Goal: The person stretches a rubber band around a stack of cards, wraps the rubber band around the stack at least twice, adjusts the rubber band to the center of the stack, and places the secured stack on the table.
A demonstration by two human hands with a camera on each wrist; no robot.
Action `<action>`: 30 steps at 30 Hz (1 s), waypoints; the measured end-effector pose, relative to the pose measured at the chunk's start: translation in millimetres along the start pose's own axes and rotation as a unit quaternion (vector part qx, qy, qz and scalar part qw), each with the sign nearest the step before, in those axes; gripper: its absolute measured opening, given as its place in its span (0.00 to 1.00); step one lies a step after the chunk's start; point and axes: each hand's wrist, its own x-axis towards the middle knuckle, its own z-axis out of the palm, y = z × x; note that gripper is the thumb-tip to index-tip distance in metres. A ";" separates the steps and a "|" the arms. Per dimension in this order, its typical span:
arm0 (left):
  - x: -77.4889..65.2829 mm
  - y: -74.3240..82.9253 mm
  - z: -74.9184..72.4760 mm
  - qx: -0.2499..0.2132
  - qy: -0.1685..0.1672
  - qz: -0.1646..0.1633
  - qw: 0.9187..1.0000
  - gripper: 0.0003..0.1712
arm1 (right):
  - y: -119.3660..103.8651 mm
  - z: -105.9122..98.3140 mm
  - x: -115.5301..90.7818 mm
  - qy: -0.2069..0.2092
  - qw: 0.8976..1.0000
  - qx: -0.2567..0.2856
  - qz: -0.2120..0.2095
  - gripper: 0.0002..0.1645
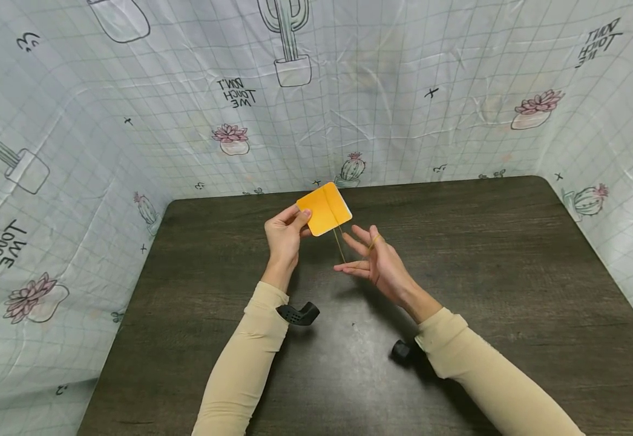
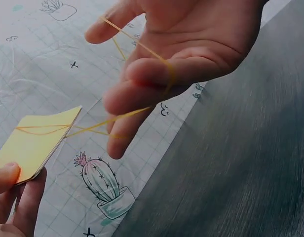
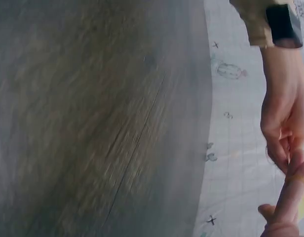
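An orange square card (image 1: 323, 209) with rounded corners and a pale edge is held up above the table. My left hand (image 1: 284, 237) pinches its near left corner, thumb on the face and fingers behind. A thin yellow rubber band (image 2: 120, 116) runs across the card and stretches off its edge to my right hand (image 1: 386, 266). There it loops over the fingers, which are spread and mostly straight, as the left wrist view shows. In the right wrist view, the left hand (image 3: 284, 111) appears beyond the right fingers (image 3: 290, 195), and the card is mostly cut off.
Below both hands lies a dark wood-grain table (image 1: 213, 266). A white curtain (image 1: 382, 91) printed with a grid and cacti hangs behind it and at both sides. Black wrist devices (image 1: 299, 313) stick out at both cuffs.
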 end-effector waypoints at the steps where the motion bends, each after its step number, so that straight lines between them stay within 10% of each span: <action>1: 0.1 0.1 -0.6 0.006 -0.006 0.001 1.000 0.14 | -1.3 -2.9 0.7 -0.001 1.000 0.001 0.009 0.52; 30: -1.4 -1.1 -5.6 0.118 -0.162 0.003 0.980 0.15 | -26.1 -36.2 30.9 -0.042 0.987 -0.102 0.119 0.55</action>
